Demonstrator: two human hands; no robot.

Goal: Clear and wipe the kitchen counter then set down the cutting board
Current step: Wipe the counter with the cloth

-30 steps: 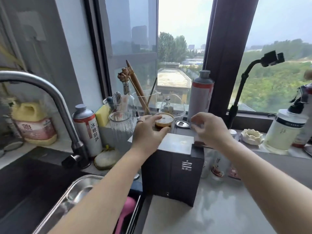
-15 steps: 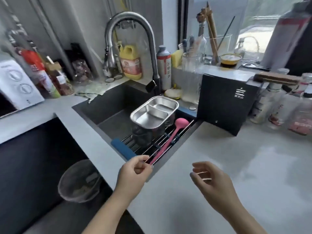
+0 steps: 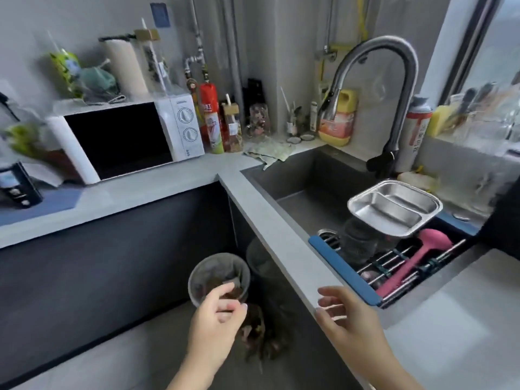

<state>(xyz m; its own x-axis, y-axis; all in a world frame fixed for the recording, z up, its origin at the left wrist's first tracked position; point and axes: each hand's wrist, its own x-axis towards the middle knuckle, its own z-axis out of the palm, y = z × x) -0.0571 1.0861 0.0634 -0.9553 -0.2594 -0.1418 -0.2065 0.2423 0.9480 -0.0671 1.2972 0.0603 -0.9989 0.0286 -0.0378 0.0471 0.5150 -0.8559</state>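
Kitchen: grey L-shaped counter [image 3: 174,190] wrapping round a dark floor gap, window [image 3: 492,52] at far right.
Far left: microwave [image 3: 123,139] and bottles [image 3: 211,119] stand on the counter's back run.
Left hand [image 3: 216,322]: fingertips drawn together against the thumb; anything pinched between them is too small to tell.
Bin [image 3: 197,277]: on the floor, its open mouth right below and just beyond those fingertips, so a release would likely drop straight in.
Cloth [image 3: 268,152]: crumpled at the sink's back-left corner, well ahead of both hands.
Right hand [image 3: 349,319]: fingers spread and relaxed, empty, over the counter's front edge; the freer hand for the cloth.
Sink [image 3: 309,187]: rack [image 3: 343,266] across it carries a steel tray [image 3: 354,205] and pink spatula [image 3: 416,260].
Cutting board: not in view.
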